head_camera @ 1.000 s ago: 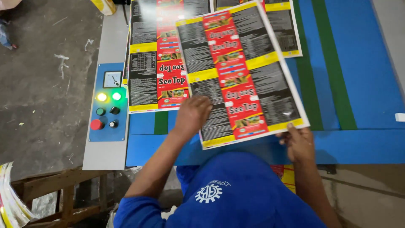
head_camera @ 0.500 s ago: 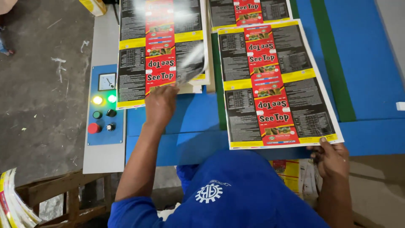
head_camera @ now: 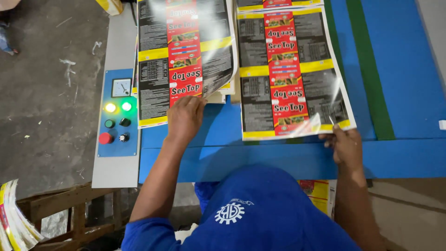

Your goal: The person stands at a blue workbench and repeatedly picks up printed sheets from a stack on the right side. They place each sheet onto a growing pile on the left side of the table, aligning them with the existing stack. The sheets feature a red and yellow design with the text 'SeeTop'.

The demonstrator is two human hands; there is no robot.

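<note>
A single head-worn view looks steeply down and forward from close above the person's chest, taking in the blue tabletop (head_camera: pixel 404 69) ahead and floor at left

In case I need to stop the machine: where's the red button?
Head view, left side: the red button sits at the control panel's lower left, below the lit lamps, left of the left hand.

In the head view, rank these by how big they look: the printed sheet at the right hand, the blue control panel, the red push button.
1. Printed sheet at the right hand, largest.
2. Blue control panel.
3. Red push button, smallest.
</note>
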